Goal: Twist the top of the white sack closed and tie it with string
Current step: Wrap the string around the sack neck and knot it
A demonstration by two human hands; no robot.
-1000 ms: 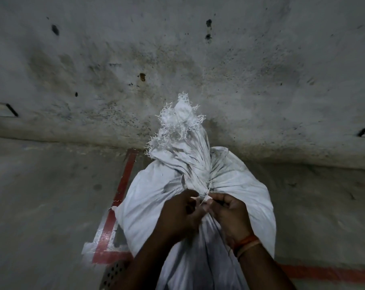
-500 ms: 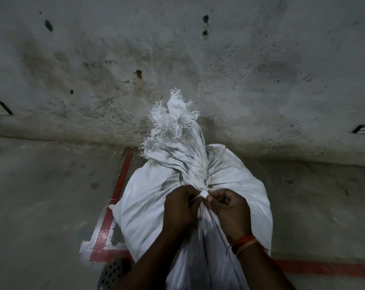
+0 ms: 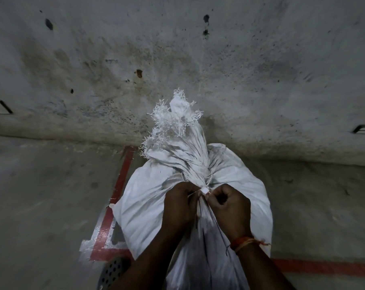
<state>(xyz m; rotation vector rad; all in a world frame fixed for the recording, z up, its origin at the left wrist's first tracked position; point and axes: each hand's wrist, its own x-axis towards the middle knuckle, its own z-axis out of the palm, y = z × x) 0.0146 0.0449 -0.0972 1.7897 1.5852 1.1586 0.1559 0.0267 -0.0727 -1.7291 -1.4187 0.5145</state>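
Since a second ago both hands have drawn closer together at the sack's neck, and the knuckles now almost meet where before a small gap showed between them. I see my left hand (image 3: 180,204) curled into a closed grip on the string (image 3: 193,193), with a pale strand running out from under its fingers toward the knot. My right hand (image 3: 229,206) is likewise fisted, its grip pinched shut on the string's other end just beside the small white knot (image 3: 204,190) that sits between the two hands. Thin dark strands trail down from the knot along the sack's near side. An orange thread band (image 3: 243,241) circles my right wrist.

The white sack (image 3: 148,204) stands upright on the floor, full and rounded, directly under and in front of my hands. Its top is gathered and twisted into a narrow neck just beyond the knot, with the string wrapped around it. Beyond the neck, the loose frayed mouth (image 3: 173,124) fans out, leaning toward the wall.

To the left of the sack, a red painted line (image 3: 123,174) edged in white runs across the grey floor (image 3: 41,206) and turns a corner near the sack's base. A perforated round object (image 3: 112,271) shows below that corner; I cannot tell what it is. Behind the sack rises a stained, pitted concrete wall (image 3: 261,70).
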